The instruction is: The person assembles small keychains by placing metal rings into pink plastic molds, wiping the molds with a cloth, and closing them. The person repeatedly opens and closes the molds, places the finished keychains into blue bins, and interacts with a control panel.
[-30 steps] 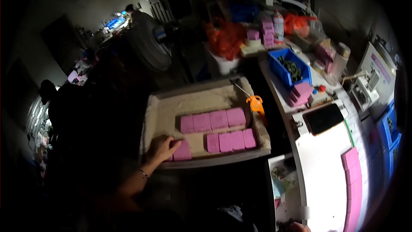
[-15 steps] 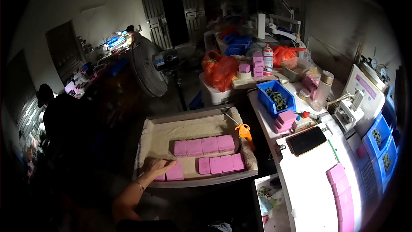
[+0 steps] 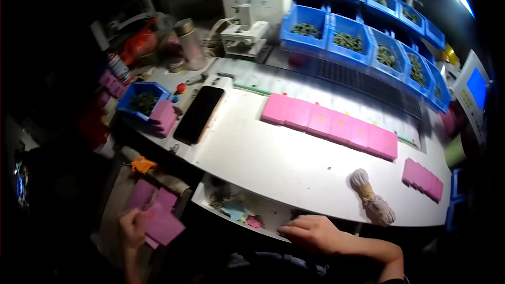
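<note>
Head view: left hand (image 3: 133, 226) is over the sandy-coloured tray (image 3: 117, 194) at lower left, fingers closed on the left edge of a pink block (image 3: 165, 227); that spot's blurred, can't tell how many pieces are in the grip. Other pink blocks (image 3: 141, 194) are in the tray just beyond, partly covered by the held one from here. Orange-handled tool (image 3: 142, 164) is at the tray's far side. Right hand (image 3: 315, 234) is by the right end of the open drawer (image 3: 274, 214), fingers curled, tips hidden; can't tell if they hold anything. Loose scraps (image 3: 233, 210) in the drawer, pale blue and pink. On the desk (image 3: 263, 152): long pink row (image 3: 329, 126) toward the back, shorter pink row (image 3: 422, 180) at the right end, pale bundle (image 3: 368, 192) with a narrow waist near the front edge. Left part: black phone (image 3: 200, 114) lying flat, small pink stack (image 3: 165, 118) right by a blue bin (image 3: 163, 92) of green pieces. More blue bins (image 3: 344, 58), same sort of contents, stand in two tiers at the back
</note>
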Tool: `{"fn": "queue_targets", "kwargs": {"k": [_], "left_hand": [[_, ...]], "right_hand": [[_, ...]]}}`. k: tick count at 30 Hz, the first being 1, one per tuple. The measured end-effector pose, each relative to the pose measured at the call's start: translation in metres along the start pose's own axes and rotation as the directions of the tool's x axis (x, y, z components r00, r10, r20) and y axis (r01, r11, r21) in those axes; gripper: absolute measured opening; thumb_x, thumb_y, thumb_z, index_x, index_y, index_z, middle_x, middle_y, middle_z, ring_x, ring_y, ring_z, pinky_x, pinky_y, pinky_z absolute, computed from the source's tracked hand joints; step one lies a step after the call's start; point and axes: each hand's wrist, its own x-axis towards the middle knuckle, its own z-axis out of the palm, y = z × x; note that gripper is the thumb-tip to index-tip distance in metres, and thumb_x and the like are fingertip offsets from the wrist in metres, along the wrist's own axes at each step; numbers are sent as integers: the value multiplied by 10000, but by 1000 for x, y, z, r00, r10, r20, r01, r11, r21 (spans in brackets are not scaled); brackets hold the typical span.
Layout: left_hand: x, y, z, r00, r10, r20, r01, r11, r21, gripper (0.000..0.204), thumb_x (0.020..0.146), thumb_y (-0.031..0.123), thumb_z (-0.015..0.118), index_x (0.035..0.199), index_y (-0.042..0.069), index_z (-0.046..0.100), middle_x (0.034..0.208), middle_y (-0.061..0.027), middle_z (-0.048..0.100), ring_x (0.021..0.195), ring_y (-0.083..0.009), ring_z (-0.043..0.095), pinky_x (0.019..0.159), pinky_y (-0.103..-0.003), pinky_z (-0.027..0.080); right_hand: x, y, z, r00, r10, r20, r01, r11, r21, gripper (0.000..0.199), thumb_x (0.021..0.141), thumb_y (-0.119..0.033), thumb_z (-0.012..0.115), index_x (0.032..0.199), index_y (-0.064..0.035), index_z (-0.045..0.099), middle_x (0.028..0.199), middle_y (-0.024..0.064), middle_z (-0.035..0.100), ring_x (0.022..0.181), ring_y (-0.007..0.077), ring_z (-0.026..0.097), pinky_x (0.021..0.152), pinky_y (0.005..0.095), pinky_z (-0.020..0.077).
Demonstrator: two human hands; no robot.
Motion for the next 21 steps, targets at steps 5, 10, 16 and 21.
{"fn": "queue_targets", "kwargs": {"k": [5, 10, 16, 21], "left_hand": [[125, 123, 145, 724, 582, 371, -498, 813, -302, 380, 794, 282, 662, 553, 46, 487, 528, -135, 467, 460, -313, 486, 451, -376, 382], [199, 155, 229, 525, 725, 445, -634, 683, -363, 439, 795, 366, 640, 525, 46, 510, 558, -145, 531, 523, -330, 533, 490, -394, 407], [205, 182, 270, 564, 701, 437, -629, 707, -324, 431, 773, 438, 647, 824, 11, 632, 835, -126, 572, 826, -295, 542, 742, -382, 428], [146, 209, 272, 638, 527, 562, -647, 763, 19, 775, 679, 469, 719, 1170, -71, 455, 1073, -199, 475, 992, -322, 457, 855, -401, 394]], "right_hand": [[-1, 32, 5, 863, 430, -266, -277, 841, 464, 299, 864, -84, 571, 1159, -48, 539, 863, 120, 614, 669, 254, 615, 614, 304, 506], [-1, 49, -3, 706, 426, -565, -365, 903, 225, 324, 828, -37, 579, 1148, -17, 531, 1042, 152, 604, 893, 304, 604, 760, 343, 502], [-28, 58, -6, 802, 292, -521, -421, 895, -147, 383, 769, -49, 616, 1139, 22, 539, 1172, 160, 554, 1056, 326, 551, 874, 376, 446], [-59, 16, -15, 965, 146, -219, -180, 974, -141, 314, 759, -41, 632, 1067, -3, 590, 1035, 136, 612, 912, 250, 612, 703, 317, 497]]}}
